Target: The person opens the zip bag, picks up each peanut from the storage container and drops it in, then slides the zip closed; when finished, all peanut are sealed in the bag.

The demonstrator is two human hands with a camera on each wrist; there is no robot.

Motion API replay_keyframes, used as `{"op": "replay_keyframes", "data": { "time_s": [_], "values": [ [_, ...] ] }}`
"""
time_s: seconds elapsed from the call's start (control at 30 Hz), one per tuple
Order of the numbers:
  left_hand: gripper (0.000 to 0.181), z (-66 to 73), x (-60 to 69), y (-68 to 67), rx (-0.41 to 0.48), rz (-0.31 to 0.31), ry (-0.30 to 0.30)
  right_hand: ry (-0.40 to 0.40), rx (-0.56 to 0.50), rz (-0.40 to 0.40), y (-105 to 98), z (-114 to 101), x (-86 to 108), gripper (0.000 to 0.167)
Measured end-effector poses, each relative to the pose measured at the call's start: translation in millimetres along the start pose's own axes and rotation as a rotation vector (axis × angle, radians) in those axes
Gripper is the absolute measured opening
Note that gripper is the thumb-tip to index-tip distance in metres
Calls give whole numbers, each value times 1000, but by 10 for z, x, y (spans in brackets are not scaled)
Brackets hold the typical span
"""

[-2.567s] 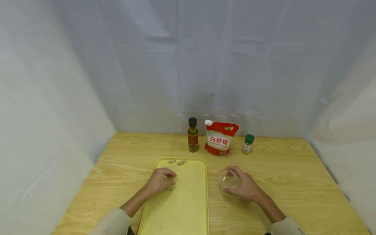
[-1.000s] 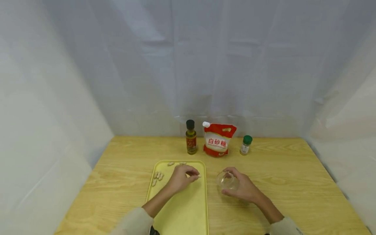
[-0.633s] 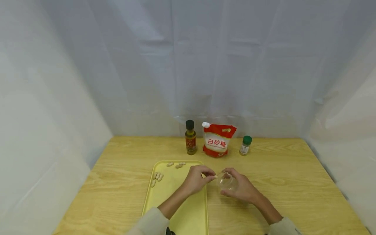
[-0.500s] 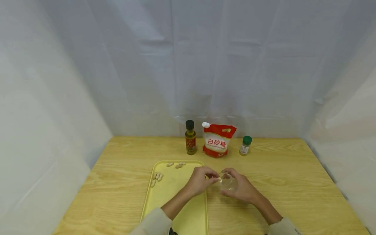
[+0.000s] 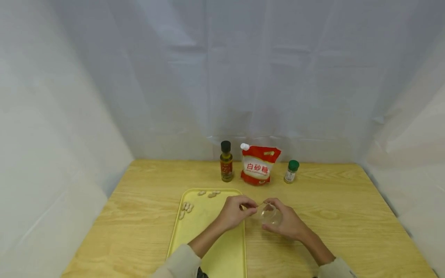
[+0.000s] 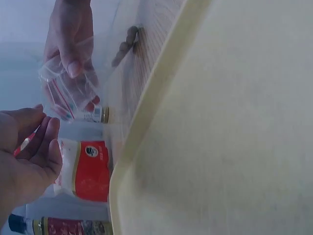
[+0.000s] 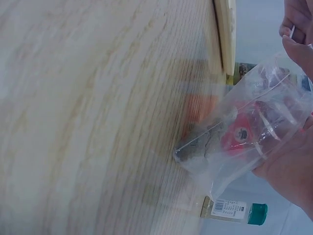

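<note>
The right hand (image 7: 288, 169) grips a clear plastic container (image 7: 254, 132), which leans across the view. A red packet (image 7: 237, 129) with a small round emblem shows through it, and a brownish patch at its base is too blurred to tell. Near it stands a small jar (image 7: 230, 209) with a green cap and a printed white label. Beyond the container are part of a bottle (image 7: 238, 73), the tray's edge (image 7: 225, 36) and the left hand (image 7: 298, 19), its fingers curled. Grained wooden table (image 7: 93, 117) fills the rest.
</note>
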State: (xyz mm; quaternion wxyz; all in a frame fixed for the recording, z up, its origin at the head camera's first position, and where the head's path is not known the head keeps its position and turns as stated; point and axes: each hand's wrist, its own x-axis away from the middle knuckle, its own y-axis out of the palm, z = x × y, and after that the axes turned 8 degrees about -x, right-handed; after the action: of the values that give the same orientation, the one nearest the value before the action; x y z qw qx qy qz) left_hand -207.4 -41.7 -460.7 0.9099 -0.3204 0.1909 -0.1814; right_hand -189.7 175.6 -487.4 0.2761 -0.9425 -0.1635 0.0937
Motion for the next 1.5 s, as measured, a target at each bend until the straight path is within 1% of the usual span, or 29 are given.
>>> {"op": "replay_keyframes", "data": {
  "time_s": [0.1, 0.17, 0.3, 0.43, 0.53, 0.67, 0.77, 0.8, 0.9, 1.0, 1.07, 1.13, 1.3, 1.43, 1.5],
  "values": [
    [12, -98, 19, -77, -17, 14, -20, 6, 11, -3, -6, -5, -4, 65],
    [12, -163, 35, -144, -24, 10, -69, 13, 6, -7, -6, -1, -4, 66],
    [13, -319, 54, -262, -50, 35, -110, 25, -12, -9, -2, 18, -2, 66],
    [12, -479, 56, -353, -79, 92, -132, 25, -13, -11, 1, 21, -2, 66],
    [13, -596, 58, -413, -92, 133, -162, 20, -11, -11, 4, 18, -3, 66],
    [13, -743, 57, -491, -78, 177, -231, 20, -13, -11, 6, 20, -7, 66],
    [12, -834, 47, -539, -94, 220, -262, 29, -17, -12, 5, 25, -11, 67],
    [12, -857, 41, -551, -108, 237, -264, 32, -17, -13, 5, 29, -12, 67],
    [11, -918, 17, -565, -157, 273, -274, 38, -17, -14, 4, 32, -10, 67],
    [10, -965, -9, -554, -192, 297, -306, 35, -19, -12, 0, 27, -9, 67],
    [9, -1002, -26, -530, -204, 306, -340, 33, -25, -13, -3, 23, -13, 67],
    [6, -1031, -32, -504, -215, 306, -369, 36, -30, -17, -3, 17, -15, 66],
    [3, -1068, -34, -449, -250, 290, -404, 55, -34, -27, 0, 8, -21, 69],
    [4, -1055, -29, -432, -267, 271, -410, 60, -33, -26, -3, 10, -21, 69],
    [4, -1040, -27, -433, -270, 266, -397, 55, -32, -24, -9, 15, -20, 68]
  ]
}}
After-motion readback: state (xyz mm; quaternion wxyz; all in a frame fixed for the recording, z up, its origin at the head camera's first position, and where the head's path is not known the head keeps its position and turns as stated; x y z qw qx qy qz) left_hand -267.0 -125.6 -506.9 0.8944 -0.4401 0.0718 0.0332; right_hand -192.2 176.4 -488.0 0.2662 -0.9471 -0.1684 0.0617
